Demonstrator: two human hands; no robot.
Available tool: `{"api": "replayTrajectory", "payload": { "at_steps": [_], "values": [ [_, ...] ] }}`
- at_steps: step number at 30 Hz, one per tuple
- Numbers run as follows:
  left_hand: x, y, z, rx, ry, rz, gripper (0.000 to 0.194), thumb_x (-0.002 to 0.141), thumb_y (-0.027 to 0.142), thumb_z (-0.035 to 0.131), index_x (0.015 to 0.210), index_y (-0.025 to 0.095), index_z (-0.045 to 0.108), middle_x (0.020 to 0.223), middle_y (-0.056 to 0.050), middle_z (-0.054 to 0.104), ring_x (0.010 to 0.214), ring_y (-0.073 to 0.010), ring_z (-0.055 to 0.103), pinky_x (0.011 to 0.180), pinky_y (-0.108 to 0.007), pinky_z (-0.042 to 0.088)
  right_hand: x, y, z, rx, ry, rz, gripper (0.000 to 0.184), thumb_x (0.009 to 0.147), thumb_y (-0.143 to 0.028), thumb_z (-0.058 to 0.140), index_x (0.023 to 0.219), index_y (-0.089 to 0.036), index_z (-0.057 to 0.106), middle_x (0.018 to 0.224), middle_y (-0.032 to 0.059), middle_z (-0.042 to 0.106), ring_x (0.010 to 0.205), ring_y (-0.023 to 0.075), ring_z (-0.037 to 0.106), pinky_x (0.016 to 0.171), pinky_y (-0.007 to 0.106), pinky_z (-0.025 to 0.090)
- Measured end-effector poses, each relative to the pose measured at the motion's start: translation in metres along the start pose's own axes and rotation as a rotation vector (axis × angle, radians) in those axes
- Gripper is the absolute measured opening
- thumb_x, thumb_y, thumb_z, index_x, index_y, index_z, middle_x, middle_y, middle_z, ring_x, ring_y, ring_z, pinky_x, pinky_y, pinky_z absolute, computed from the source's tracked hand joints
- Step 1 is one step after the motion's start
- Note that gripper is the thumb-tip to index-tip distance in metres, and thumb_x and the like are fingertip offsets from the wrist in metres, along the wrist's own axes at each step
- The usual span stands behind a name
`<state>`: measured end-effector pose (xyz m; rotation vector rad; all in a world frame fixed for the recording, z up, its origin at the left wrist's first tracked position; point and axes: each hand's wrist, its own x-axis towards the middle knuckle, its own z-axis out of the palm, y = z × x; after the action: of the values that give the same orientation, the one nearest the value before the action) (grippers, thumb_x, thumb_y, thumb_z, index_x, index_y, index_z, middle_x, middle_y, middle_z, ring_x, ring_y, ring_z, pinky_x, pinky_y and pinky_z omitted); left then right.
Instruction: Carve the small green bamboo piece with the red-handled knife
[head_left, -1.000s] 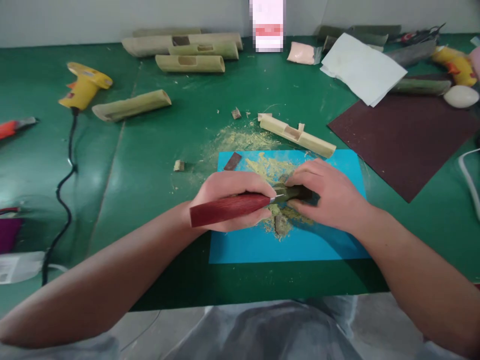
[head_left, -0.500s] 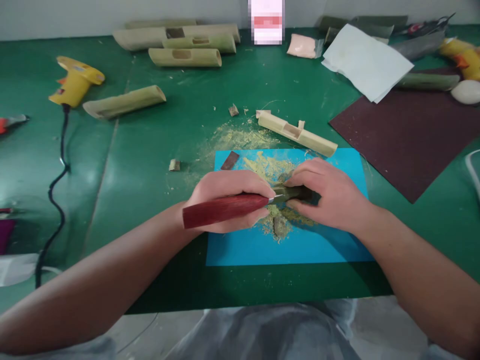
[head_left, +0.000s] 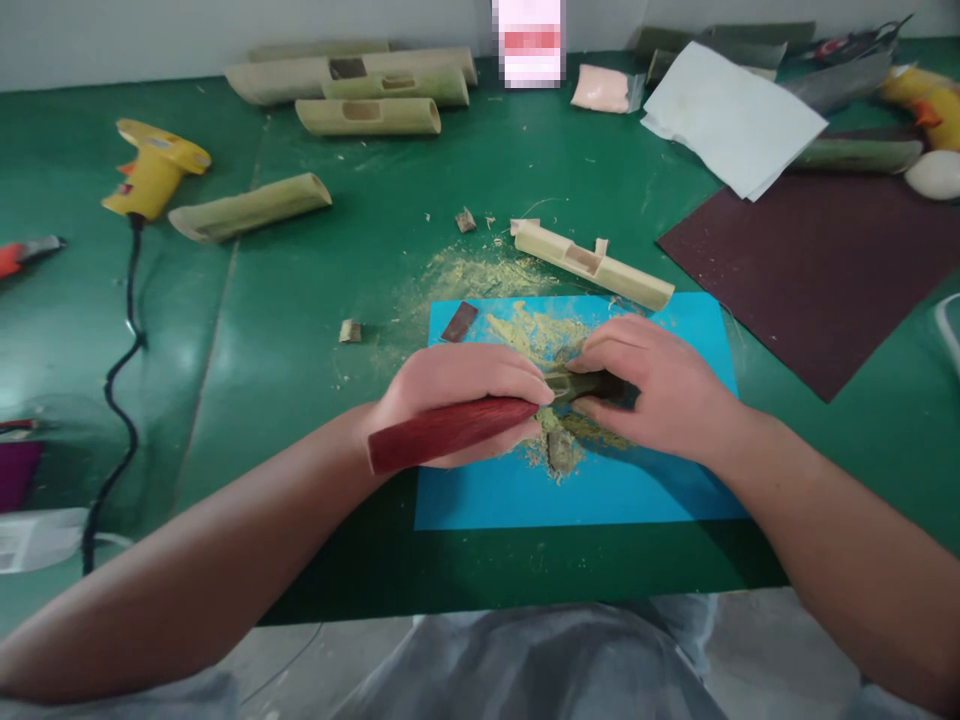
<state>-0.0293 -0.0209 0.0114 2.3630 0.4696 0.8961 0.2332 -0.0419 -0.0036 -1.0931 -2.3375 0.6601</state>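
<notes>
My left hand (head_left: 469, 375) is closed around the dark red wooden handle of a carving knife (head_left: 454, 432), with the handle's butt pointing back toward my wrist. The fingers cover its blade. My right hand (head_left: 656, 390) pinches a short green bamboo tube (head_left: 570, 384) between thumb and fingers and hides much of it. The left fingertips meet the tube's near-left end. Beneath both hands lies a blue sheet (head_left: 480, 500), strewn with pale bamboo dust and shavings (head_left: 529, 325). A small dark sandpaper strip (head_left: 459, 321) rests on its upper left corner.
Behind the sheet lies a notched bamboo piece (head_left: 630, 280). Several cut bamboo tubes (head_left: 405, 117) line the back. A yellow heat gun (head_left: 154, 170) with a black cord stands left, near another tube (head_left: 251, 208). Brown sandpaper (head_left: 817, 290) and white paper (head_left: 731, 120) lie right.
The knife handle has tilted, its butt end dropping slightly, and the left fingers now cover the metal that showed before. My right hand and the bamboo tube stay in place.
</notes>
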Motion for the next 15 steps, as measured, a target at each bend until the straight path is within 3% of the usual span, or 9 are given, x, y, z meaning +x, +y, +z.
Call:
{"api": "replayTrajectory", "payload": {
  "at_steps": [7, 15],
  "values": [
    [-0.0016, -0.0023, 0.0009, -0.010, 0.035, 0.017, 0.022, 0.087, 0.021, 0.076, 0.108, 0.025, 0.072, 0.099, -0.006, 0.083, 0.087, -0.0171, 0.081, 0.083, -0.025, 0.065, 0.0009, -0.0007, -0.0010, 0.018, -0.016, 0.020, 0.012, 0.089, -0.030, 0.069, 0.098, -0.022, 0.072, 0.101, 0.0082, 0.073, 0.097, 0.0278, 0.066, 0.085, 0.043, 0.049],
    [0.0016, -0.0012, -0.0012, -0.015, -0.044, 0.039, 0.027, 0.087, 0.016, 0.077, 0.112, 0.023, 0.070, 0.100, -0.008, 0.083, 0.091, -0.0181, 0.081, 0.086, -0.025, 0.064, 0.0006, -0.0001, 0.0015, 0.017, 0.007, 0.019, 0.009, 0.089, -0.030, 0.068, 0.096, -0.025, 0.070, 0.099, 0.0058, 0.072, 0.096, 0.0259, 0.065, 0.085, 0.042, 0.049]
  ]
}}
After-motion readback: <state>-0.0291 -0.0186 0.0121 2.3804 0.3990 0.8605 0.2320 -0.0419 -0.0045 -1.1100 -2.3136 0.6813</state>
